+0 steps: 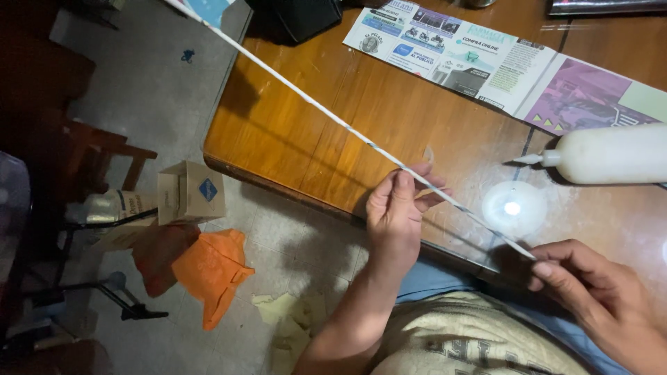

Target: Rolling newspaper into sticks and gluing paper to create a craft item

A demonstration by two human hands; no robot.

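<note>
A long thin rolled paper stick (326, 114) runs diagonally from the upper left down to the lower right. My left hand (399, 205) pinches the stick partway along, above the wooden table's front edge (278, 173). My right hand (583, 285) grips the stick's lower end with fingertips, close to my lap. A white glue bottle (611, 154) lies on its side on the table, nozzle pointing left, just beyond my right hand.
A strip of printed newspaper (479, 59) lies across the table's far side. A bright light reflection (513, 207) shows on the glossy top. On the floor left are a small cardboard box (189, 192), orange cloth (212, 267), a bottle and paper scraps (292, 316).
</note>
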